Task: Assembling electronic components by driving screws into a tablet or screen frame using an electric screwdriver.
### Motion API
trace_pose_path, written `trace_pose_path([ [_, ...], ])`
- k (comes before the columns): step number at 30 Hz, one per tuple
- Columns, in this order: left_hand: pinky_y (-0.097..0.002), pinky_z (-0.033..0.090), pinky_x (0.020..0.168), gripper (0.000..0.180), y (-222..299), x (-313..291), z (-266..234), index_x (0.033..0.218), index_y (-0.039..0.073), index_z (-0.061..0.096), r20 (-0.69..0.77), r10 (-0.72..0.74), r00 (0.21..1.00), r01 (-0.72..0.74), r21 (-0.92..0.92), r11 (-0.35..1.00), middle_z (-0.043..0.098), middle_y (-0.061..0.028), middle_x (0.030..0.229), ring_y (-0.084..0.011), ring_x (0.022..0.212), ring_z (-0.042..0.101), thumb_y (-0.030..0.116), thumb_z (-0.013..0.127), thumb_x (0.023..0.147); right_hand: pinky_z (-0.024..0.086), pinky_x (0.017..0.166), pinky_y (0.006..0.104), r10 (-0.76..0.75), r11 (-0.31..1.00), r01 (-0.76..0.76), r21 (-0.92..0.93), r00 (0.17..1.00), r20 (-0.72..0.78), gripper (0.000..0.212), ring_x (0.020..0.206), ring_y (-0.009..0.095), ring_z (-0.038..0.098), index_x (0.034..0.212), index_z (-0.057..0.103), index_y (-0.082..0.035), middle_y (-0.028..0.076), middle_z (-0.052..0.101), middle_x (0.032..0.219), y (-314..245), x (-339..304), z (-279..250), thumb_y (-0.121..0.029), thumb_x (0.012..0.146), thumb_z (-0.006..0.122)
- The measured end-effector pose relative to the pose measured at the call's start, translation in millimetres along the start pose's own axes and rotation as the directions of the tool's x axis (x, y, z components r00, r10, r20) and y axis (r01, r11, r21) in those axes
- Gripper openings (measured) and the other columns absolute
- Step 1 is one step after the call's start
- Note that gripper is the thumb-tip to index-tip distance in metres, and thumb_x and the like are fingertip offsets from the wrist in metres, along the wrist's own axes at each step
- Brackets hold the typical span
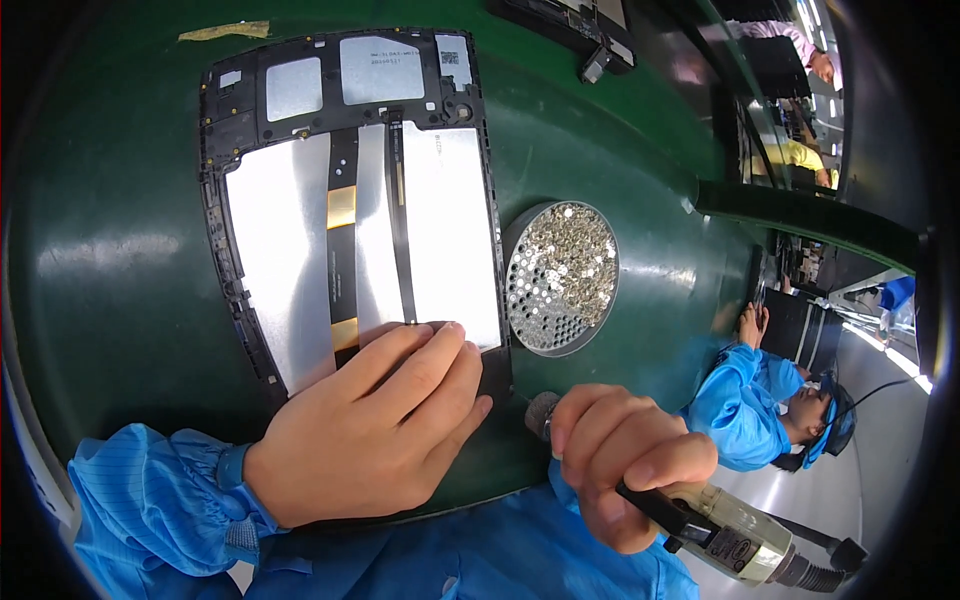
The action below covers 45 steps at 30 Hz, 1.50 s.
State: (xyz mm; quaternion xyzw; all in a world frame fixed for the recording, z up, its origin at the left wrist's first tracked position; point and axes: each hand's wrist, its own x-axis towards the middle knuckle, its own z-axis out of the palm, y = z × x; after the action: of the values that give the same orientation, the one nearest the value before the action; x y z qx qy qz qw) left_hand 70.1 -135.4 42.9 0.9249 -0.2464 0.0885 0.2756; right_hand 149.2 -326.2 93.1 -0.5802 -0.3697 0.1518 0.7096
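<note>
A tablet's inner chassis (280,230), with a black frame, silver panels and dark flat cables, lies on the green work surface. My left hand (375,430) rests flat across its near edge, fingers stretched out over the silver panel and the lower end of a flat cable. Close to my body on the right, my right hand (630,460) is wrapped round a power screwdriver (730,540) with a translucent body and a black lever. The screwdriver's knurled front end (541,412) points left, toward the chassis. Its bit cannot be made out.
A round grey dish (565,278) of small screws stands right of the chassis. A yellowish strip (225,31) lies at the far left, and another dark device (575,35) at the far edge. A co-worker (750,410) in blue sits on the right, near a green bar (800,215).
</note>
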Motion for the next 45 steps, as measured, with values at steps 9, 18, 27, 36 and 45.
trace_pose_path([
  [9, -0.0419, 0.047, 0.095, 0.023, -2.4, -0.6, -2.6, 0.103, 0.013, 0.073, 0.011, 0.017, 1.000, -0.017, -0.007, 1.000, 0.062, -0.0157, 0.112, -0.0312, 0.112, 0.056, 0.013, 0.069, 0.080, 0.045, 0.056, 0.0391, -0.072, 0.997, 0.064, -0.044, 0.978, -0.193, 0.035, 0.054, 0.021, 0.054, 0.107, 0.049, -0.007, 0.007, 0.052, 0.062, 3.1, -7.0, -13.2, -0.002, 0.076, 0.063],
  [18, -0.0428, 0.048, 0.094, 0.027, -2.2, 0.5, -3.1, 0.103, 0.014, 0.073, 0.011, 0.014, 1.000, -0.013, -0.006, 1.000, 0.064, -0.0167, 0.111, -0.0321, 0.111, 0.057, 0.009, 0.072, 0.076, 0.044, 0.065, 0.0411, -0.090, 0.993, 0.048, -0.109, 0.905, -0.416, 0.031, 0.059, 0.021, 0.052, 0.107, 0.049, -0.006, 0.008, 0.050, 0.063, 19.7, 0.2, -27.8, -0.007, 0.078, 0.061],
  [27, -0.0429, 0.047, 0.095, 0.027, -3.5, -1.5, -3.9, 0.103, 0.015, 0.072, 0.019, 0.019, 1.000, -0.019, -0.003, 1.000, 0.064, -0.0158, 0.112, -0.0315, 0.112, 0.057, 0.010, 0.071, 0.077, 0.044, 0.066, 0.0416, -0.118, 0.988, 0.064, -0.140, 0.900, -0.421, 0.033, 0.060, 0.021, 0.052, 0.110, 0.049, -0.005, 0.008, 0.051, 0.066, 24.9, 3.4, -28.0, -0.006, 0.078, 0.059],
  [36, -0.0427, 0.047, 0.095, 0.026, -5.2, 0.3, -4.3, 0.104, 0.015, 0.072, 0.029, 0.040, 0.999, -0.040, 0.003, 0.999, 0.065, -0.0156, 0.112, -0.0315, 0.112, 0.058, 0.011, 0.071, 0.078, 0.044, 0.066, 0.0415, -0.111, 0.989, 0.060, -0.136, 0.908, -0.404, 0.032, 0.060, 0.021, 0.052, 0.109, 0.049, -0.005, 0.009, 0.051, 0.065, 24.2, 2.8, -29.7, -0.005, 0.078, 0.059],
  [45, -0.0460, 0.046, 0.099, 0.018, -7.8, -7.0, -10.8, 0.097, 0.009, 0.073, 0.011, 0.065, 0.998, -0.064, -0.061, 0.996, 0.065, -0.0193, 0.112, -0.0349, 0.111, 0.059, 0.009, 0.072, 0.079, 0.042, 0.065, 0.0394, -0.115, 0.987, 0.053, -0.155, 0.896, -0.430, 0.033, 0.061, 0.019, 0.052, 0.111, 0.049, -0.010, 0.005, 0.050, 0.064, 9.7, 3.4, -20.9, -0.011, 0.081, 0.062],
])
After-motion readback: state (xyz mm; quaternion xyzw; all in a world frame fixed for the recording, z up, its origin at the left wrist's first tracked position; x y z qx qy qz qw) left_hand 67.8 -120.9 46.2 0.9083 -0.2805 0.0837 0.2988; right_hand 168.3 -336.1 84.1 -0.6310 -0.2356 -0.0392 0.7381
